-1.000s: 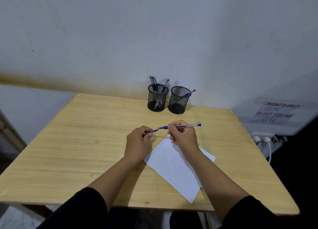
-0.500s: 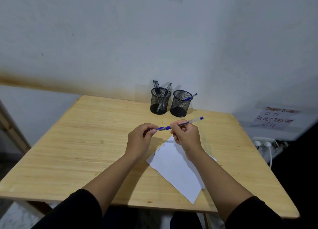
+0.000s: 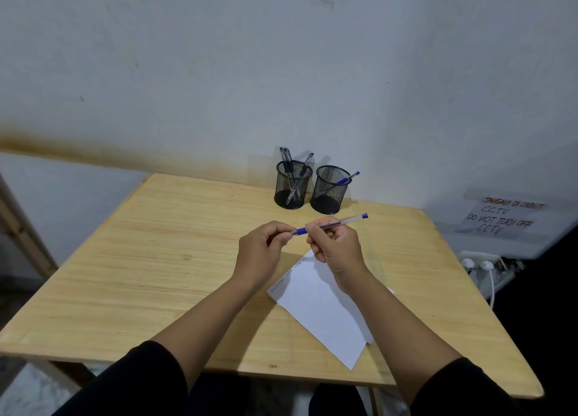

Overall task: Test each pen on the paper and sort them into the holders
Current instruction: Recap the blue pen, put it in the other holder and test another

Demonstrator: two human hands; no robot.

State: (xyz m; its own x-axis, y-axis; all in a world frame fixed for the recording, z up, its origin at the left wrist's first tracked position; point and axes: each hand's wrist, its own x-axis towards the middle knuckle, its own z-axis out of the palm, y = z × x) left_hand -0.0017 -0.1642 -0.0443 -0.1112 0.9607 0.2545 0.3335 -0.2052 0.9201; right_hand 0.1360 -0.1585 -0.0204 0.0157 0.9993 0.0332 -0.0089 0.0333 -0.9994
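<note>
Just above the centre of the frame, the right hand (image 3: 336, 243) pinches the clear barrel of a blue pen (image 3: 331, 225), which lies nearly level and clear of the bench (image 3: 156, 259), its blue end plug pointing toward the right. The left hand (image 3: 266, 250) has its fingertips closed on the pen's cap end, where the blue cap meets the barrel. Whether the cap is fully seated cannot be told from this view.

Under the right wrist lies the paper (image 3: 325, 309), slanted toward the lower right, with a row of faint scribbles along its upper left edge. At the back of the bench, against the wall, stand two black mesh holders side by side: the left holder (image 3: 293, 185) has several dark pens, the right holder (image 3: 331, 190) one blue pen leaning out to the right.

Judging by the marks on the sheet and the grip at the cap, the step in hand looks like capping a tested blue pen. The next move would call for the left hand to let go and the right to carry the pen up to the right holder, tilt it upright and drop it in without tipping the light mesh cup.
</note>
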